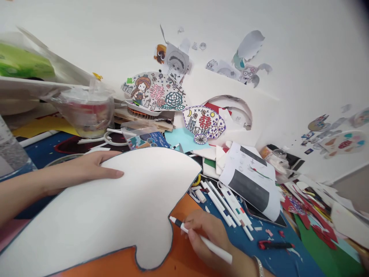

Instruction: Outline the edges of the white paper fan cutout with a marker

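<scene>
White card (115, 207) in left hand (83, 169); marker (216, 249) in right hand (211, 231), near edge.

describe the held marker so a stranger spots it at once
Start at the big white cutout; the right hand is by its right edge. That hand holds the white marker, black-banded near its tip; similar white markers nearby lie loose.

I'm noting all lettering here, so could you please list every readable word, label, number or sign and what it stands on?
"囍", outlined in pink, on the large grey fan-shaped paper drawing.
"囍", in red, on the small white fan-shaped paper drawing; its tiny lettering is unreadable.
Too blurred to read: lettering on the flat blue packet; red sign on the pale wall cutout.
</scene>
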The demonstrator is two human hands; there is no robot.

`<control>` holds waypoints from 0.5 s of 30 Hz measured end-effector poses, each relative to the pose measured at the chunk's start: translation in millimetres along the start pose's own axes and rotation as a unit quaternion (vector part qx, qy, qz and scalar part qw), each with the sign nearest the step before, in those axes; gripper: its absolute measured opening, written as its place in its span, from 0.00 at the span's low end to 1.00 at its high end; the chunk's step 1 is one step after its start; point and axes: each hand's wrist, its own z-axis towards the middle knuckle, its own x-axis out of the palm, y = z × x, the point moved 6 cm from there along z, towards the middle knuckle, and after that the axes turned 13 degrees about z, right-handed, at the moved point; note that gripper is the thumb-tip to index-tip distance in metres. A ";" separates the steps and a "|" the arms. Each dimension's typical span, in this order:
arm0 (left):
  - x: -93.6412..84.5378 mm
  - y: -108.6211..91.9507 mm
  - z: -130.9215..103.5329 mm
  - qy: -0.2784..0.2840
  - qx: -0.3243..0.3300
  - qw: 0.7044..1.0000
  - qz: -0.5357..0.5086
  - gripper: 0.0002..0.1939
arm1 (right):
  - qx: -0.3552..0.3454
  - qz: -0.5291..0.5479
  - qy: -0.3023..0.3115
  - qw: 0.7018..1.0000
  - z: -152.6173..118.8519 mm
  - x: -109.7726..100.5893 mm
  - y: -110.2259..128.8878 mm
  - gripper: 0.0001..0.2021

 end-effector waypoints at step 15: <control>0.5 -2.1 -1.3 0.001 0.002 1.000 -0.003 0.31 | -0.029 -0.017 0.000 0.999 -2.3 0.7 0.3 0.10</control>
